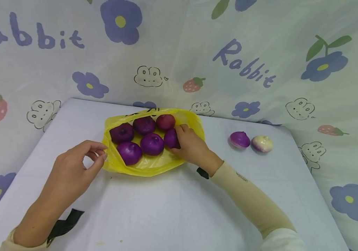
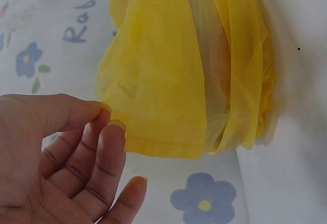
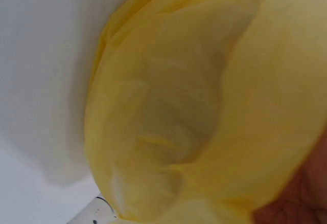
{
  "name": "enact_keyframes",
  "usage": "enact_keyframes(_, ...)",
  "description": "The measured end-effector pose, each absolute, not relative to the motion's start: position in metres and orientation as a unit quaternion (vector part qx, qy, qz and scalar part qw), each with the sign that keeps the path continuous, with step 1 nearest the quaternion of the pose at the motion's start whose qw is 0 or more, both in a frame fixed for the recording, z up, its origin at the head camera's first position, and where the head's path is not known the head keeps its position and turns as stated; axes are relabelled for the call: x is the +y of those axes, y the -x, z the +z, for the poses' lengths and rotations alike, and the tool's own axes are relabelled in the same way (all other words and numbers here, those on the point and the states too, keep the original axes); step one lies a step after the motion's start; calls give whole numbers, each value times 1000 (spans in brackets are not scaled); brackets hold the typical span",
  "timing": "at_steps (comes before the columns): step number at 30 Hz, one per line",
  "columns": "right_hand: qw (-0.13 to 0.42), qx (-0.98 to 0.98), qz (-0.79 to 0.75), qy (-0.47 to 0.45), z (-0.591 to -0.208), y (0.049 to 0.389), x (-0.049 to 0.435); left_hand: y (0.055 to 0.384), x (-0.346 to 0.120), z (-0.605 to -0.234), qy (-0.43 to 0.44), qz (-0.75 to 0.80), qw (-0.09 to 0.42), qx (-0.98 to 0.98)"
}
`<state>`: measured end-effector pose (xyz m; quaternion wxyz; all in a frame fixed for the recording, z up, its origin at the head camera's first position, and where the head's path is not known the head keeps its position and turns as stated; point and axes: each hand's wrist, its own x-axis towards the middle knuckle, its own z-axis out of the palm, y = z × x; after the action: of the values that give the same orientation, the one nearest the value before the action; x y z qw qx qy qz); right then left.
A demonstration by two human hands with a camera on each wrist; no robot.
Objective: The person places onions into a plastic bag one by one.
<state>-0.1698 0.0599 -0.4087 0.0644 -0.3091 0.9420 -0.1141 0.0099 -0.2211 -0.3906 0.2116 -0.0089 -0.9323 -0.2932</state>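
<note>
A yellow plastic bag (image 1: pixel 154 170) lies on the table with its mouth wide, and several purple onions (image 1: pixel 152 144) sit inside. My left hand (image 1: pixel 72 170) pinches the bag's left edge between thumb and fingertip; the left wrist view shows the yellow film (image 2: pixel 153 81) at these fingertips. Reaching in over the bag's right side, my right hand (image 1: pixel 192 144) grips a purple onion (image 1: pixel 171 138), partly covered by the fingers. In the right wrist view the bag's wall (image 3: pixel 153 106) hides most of that hand.
To the right of the bag, a purple onion (image 1: pixel 239 140) and a paler, white-and-purple onion (image 1: pixel 262 143) lie side by side on the white tabletop (image 1: pixel 166 216). A printed cloth (image 1: pixel 172 42) with flowers and rabbits hangs behind the table.
</note>
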Motion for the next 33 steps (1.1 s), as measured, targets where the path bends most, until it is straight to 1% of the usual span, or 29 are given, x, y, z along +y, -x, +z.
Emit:
enact_keyframes(8,11,925,-145,351,-388,145,69,-11,-223,-388,7,-294,211,-932)
enact_keyframes(15,-50,909,-169,377,-364,121,107,-11,-223,-389,5,-300,207,-931)
enact_keyframes(20,-60,914,-164,365,-359,111,140,-11,-222,-387,0,-298,203,-933)
enact_keyframes(25,-61,929,-169,324,-355,108,166,-11,-221,-388,-1,-298,201,-933)
enact_keyframes(31,-79,937,-165,297,-350,114,189,-10,-220,-390,-1,-301,200,-932)
enact_keyframes(33,-76,942,-163,283,-350,119,195,-12,-220,-390,-4,-300,201,-933)
